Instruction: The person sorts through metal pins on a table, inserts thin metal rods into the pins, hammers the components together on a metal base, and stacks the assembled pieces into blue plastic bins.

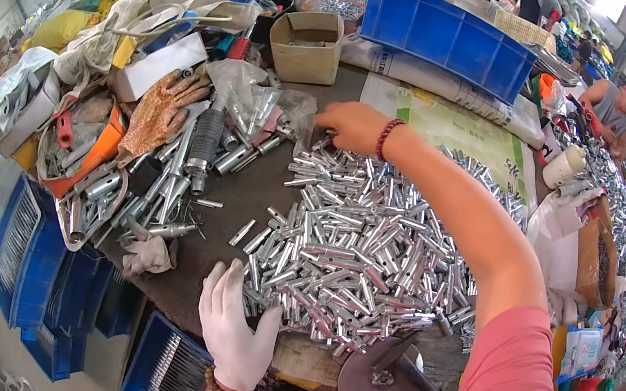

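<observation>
While the gloved left hand (234, 330) lies flat, fingers spread, the right hand (351, 126) pinches a metal tube (320, 145).

Heap of short silver metal tubes (358, 245) on the dark table (239, 191)

The shiny cylindrical pieces lie flat, jumbled and overlapping at every angle, spread broadly from the table's near edge toward the far side, with a few strays loose just left of the heap.
</observation>
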Tool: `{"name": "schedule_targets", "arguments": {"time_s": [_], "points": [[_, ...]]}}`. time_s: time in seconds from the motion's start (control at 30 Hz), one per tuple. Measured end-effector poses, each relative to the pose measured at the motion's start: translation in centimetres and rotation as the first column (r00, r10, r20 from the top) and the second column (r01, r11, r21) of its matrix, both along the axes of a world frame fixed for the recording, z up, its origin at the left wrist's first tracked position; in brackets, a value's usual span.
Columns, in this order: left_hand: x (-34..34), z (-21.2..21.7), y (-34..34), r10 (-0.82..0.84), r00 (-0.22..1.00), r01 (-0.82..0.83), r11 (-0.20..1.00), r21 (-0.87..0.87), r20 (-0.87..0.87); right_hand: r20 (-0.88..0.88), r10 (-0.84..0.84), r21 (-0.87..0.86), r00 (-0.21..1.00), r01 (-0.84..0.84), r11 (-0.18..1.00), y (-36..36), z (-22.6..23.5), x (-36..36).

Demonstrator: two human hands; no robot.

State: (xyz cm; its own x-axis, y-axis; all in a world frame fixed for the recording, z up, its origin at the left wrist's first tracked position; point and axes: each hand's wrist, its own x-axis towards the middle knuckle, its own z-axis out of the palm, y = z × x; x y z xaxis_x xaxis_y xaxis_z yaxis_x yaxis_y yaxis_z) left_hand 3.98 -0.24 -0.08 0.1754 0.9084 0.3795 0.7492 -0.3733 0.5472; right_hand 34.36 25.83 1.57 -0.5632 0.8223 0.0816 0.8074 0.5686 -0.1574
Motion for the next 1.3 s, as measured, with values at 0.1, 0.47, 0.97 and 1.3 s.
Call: {"name": "schedule_targets", "arguments": {"time_s": [0.1,0.47,0.97,1.3], "points": [[0.3,0.1,0.1,0.009,1.0,-0.009,1.0,0.012,0.01,-0.165,-0.074,0.018,0.984,0.078,0.997,-0.8,1.1,0.9],[0.3,-0.1,-0.5,0.038,0.999,-0.038,0.999,-0.028,0.0,-0.192,0.374,-0.113,0.907,-0.399,0.91,-12.8,4.2,-10.6],[0.3,-0.3,0.0,0.015,0.999,-0.016,1.0,-0.014,-0.043,0.197,-0.237,0.056,0.951,0.23,0.971,-2.9,2.6,4.9],[0.2,0.3,0.1,-0.004,0.999,0.001,0.998,-0.061,-0.038,0.234,-0.389,-0.173,0.891,0.432,0.885,-0.8,2.5,7.0]]}}
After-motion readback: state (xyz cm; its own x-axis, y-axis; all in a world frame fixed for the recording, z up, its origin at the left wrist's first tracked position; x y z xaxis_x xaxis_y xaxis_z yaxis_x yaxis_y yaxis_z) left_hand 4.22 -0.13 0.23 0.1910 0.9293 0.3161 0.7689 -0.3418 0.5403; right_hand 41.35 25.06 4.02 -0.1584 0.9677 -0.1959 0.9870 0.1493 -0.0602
